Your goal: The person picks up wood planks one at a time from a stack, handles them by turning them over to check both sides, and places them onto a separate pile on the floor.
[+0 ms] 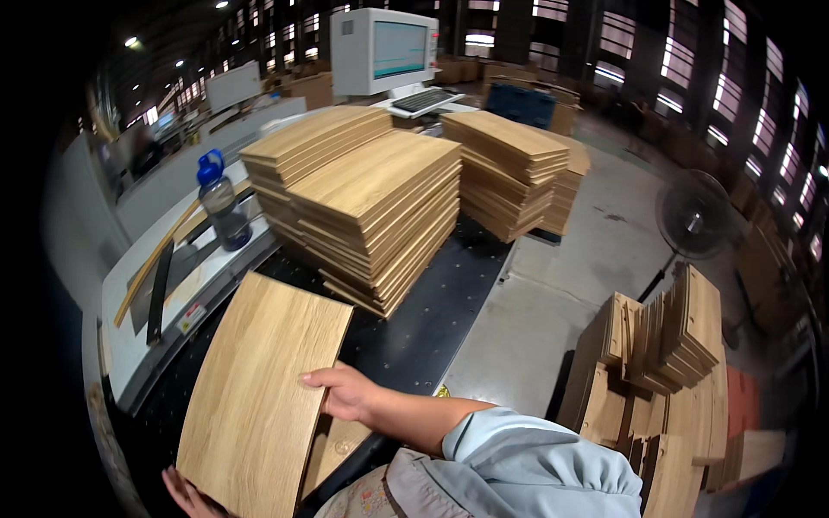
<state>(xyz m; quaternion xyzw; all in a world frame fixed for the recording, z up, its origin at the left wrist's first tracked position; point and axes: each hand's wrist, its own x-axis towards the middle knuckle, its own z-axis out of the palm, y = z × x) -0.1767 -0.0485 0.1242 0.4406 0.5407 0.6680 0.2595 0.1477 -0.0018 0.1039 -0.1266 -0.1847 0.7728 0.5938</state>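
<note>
A wood-grain board [259, 388] lies tilted in front of me, its lower end close to my body. My right hand [352, 393] is closed on its right edge, thumb on top and the other fingers hidden underneath. At the lower left corner is my left hand [186, 496], fingers stretched out beside the board's edge; the palm is mostly hidden. Part of another wooden panel [335, 447] shows below the right hand. Beyond the board rises a tall stack of similar boards [371, 198] on a black perforated work surface [423, 332].
A second board stack [509, 168] stands farther right. On the white side table [129, 363] are a blue-capped bottle [224, 207] and a black bar [160, 293]. A monitor [384, 52] and keyboard [423, 102] sit behind. At right are piled panels [673, 345] and a fan [693, 220].
</note>
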